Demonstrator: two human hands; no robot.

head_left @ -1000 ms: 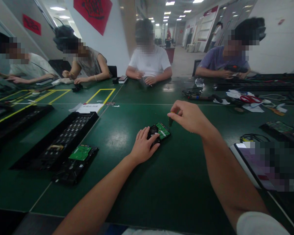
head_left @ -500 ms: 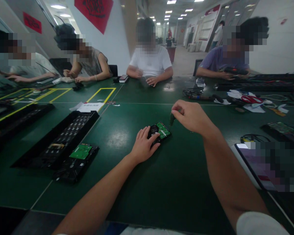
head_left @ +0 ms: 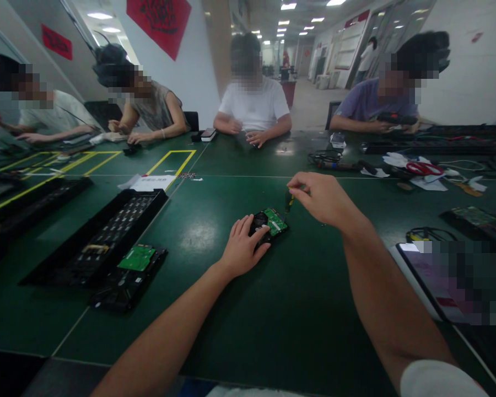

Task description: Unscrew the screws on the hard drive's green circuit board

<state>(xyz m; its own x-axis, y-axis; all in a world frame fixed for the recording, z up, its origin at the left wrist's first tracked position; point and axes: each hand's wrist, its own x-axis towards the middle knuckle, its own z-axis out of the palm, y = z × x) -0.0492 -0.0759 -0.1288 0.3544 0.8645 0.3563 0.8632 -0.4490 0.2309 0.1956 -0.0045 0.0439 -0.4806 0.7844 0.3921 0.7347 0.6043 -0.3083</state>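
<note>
A hard drive (head_left: 276, 222) with a green circuit board lies on the green table in front of me. My left hand (head_left: 244, 242) grips its near left end, fingers over the black casing and the thumb at the near side. In my right hand (head_left: 314, 194) is a small screwdriver (head_left: 289, 202) with a dark green and yellow handle, pinched at its top between thumb and fingers. It stands nearly upright at the drive's right edge. Its tip is too small to make out against the board.
A second hard drive (head_left: 129, 277) lies to the left, beside a long black tray (head_left: 95, 237). At right are a tablet (head_left: 434, 281), a cable coil (head_left: 427, 234) and another circuit board (head_left: 479, 223). Several people sit across the table (head_left: 231, 342), hands on its far side.
The screwdriver handle has turned a little in my right fingers, and its yellow part now shows. My left hand and the hard drive have stayed in place.
</note>
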